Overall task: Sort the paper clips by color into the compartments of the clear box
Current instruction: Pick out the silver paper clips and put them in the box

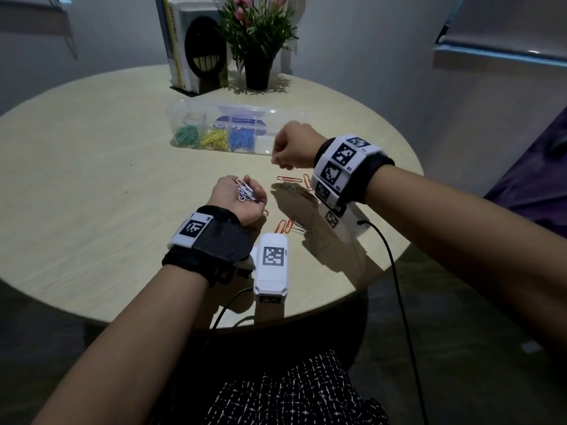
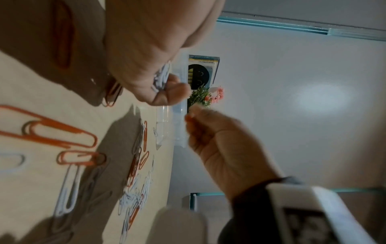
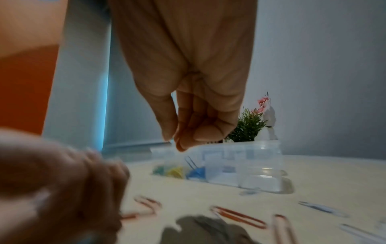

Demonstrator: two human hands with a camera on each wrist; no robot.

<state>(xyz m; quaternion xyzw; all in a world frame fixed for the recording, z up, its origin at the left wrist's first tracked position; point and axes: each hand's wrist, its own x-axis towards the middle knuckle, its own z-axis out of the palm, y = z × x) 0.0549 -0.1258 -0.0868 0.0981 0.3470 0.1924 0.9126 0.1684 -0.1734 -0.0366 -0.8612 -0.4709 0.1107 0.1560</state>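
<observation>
The clear box [image 1: 184, 118] lies at the back of the round table, with green [image 1: 186, 136], yellow [image 1: 214, 138] and blue clips [image 1: 242, 138] in separate compartments; the right-hand compartments look pale. My left hand [image 1: 242, 194] lies palm up and cups a bunch of white clips [image 1: 245, 191] [image 2: 162, 76]. My right hand [image 1: 287, 148] [image 3: 179, 142] hovers near the box's right end, fingers and thumb pinched. A thin pale clip [image 3: 191, 162] seems to hang under the fingertips. Orange clips [image 1: 288, 179] [image 2: 52, 130] and white clips [image 2: 133, 198] lie loose between the hands.
A potted plant [image 1: 257, 41] and a book stand [image 1: 196, 47] stand behind the box. The wrist camera units [image 1: 271, 262] and their cables hang over the table's near edge [image 1: 276, 323]. A purple seat [image 1: 534, 179] is at the right.
</observation>
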